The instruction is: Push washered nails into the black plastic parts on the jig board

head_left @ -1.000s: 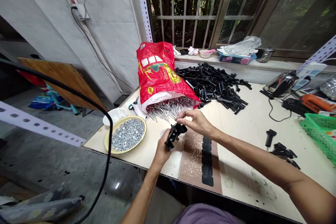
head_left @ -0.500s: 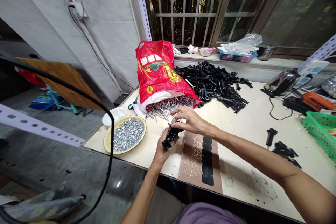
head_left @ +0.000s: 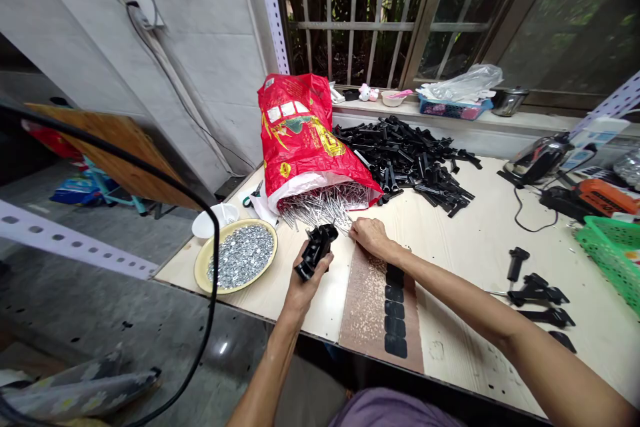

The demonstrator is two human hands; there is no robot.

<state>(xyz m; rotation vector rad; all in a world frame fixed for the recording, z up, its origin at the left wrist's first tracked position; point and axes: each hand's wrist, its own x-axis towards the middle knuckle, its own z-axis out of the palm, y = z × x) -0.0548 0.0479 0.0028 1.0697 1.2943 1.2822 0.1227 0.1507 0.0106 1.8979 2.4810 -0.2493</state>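
Note:
My left hand (head_left: pixel 306 280) is closed around a black plastic part (head_left: pixel 318 252), held tilted above the front of the table. My right hand (head_left: pixel 373 239) rests low at the bag's mouth, its fingers pinched together beside the loose metal rods (head_left: pixel 325 203); whether a rod is between the fingertips is too small to tell. The long thin rods spill out of a red plastic bag (head_left: pixel 300 140) lying on its side. To the left of my left hand, a yellow dish (head_left: pixel 201 273) holds many small silvery metal pieces (head_left: pixel 243 257).
Behind the bag lies a heap of black plastic parts (head_left: pixel 410 153). A brown board (head_left: pixel 363 320) carries a row of black pads (head_left: pixel 395 327). Several black parts (head_left: pixel 537 290) lie at right, near a green basket (head_left: pixel 607 260) and an orange tool (head_left: pixel 607 197). A black cable (head_left: pixel 213 293) hangs at left.
My right hand has left the black part and moved right and down to the rods at the bag's mouth, its fingers closing. The left hand still holds the part, now tipped more upright.

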